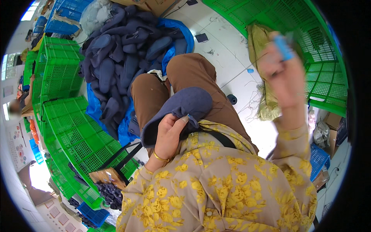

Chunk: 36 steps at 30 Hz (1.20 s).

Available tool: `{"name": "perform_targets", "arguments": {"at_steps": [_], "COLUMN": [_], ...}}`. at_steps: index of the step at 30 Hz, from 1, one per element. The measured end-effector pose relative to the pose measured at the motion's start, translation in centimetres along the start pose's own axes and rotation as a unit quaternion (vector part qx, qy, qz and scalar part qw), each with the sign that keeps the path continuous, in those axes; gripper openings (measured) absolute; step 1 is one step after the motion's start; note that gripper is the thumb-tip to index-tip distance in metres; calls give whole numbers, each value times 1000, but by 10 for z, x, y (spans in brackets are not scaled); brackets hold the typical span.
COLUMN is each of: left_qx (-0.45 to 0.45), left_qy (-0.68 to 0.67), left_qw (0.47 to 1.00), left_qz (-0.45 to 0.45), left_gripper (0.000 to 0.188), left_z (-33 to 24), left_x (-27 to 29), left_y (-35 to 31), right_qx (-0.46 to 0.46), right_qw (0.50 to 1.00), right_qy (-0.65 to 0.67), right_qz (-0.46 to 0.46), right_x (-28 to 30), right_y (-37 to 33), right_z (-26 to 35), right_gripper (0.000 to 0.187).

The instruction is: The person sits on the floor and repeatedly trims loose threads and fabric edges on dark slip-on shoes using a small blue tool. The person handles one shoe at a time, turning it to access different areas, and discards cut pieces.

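Note:
A navy blue fabric slipper (192, 99) rests across my lap with its rounded end toward the right. My left hand (170, 133) grips it at the opening, thumb pressed on the edge, a gold bangle at the wrist. A tiny blue spot shows by the thumb tip. Raised away from the slipper, out to the right, is my right hand (282, 77), smeared by motion. Something light blue (284, 47) wraps around or sits at its fingers. Whether those fingers pinch anything, such as a needle or thread, is too blurred to make out.
A large heap of navy slippers (112, 58) lies on blue plastic sheeting (181, 29) beyond my knees. Green crates (63, 73) stand at left, another green crate (326, 77) at right beside an olive sack (266, 102). A dark thread spool (232, 99) and loose threads lie on white tiles.

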<state>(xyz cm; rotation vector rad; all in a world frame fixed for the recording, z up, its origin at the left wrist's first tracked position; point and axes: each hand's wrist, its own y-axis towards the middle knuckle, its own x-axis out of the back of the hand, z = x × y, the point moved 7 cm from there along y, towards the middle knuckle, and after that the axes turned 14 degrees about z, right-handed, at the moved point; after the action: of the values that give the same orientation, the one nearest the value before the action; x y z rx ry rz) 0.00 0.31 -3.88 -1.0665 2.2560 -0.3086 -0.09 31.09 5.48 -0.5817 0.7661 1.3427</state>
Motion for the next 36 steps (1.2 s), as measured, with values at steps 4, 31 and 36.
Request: {"name": "perform_targets", "arguments": {"at_steps": [4, 31, 36], "left_qx": [18, 29, 29], "left_qy": [52, -21, -18], "left_qw": [999, 999, 999], "left_qz": [4, 12, 16], "left_gripper": [19, 28, 25], "left_z": [1, 7, 7], "left_x": [2, 3, 4], "left_y": [1, 1, 1], "right_qx": [194, -118, -127], "right_qw": [956, 695, 687], "right_qy": [-198, -655, -659], "right_qz": [-94, 272, 279], "right_x": [51, -63, -66], "right_y": [-15, -63, -60], "right_z": [172, -131, -132], "right_gripper": [26, 51, 47]}}
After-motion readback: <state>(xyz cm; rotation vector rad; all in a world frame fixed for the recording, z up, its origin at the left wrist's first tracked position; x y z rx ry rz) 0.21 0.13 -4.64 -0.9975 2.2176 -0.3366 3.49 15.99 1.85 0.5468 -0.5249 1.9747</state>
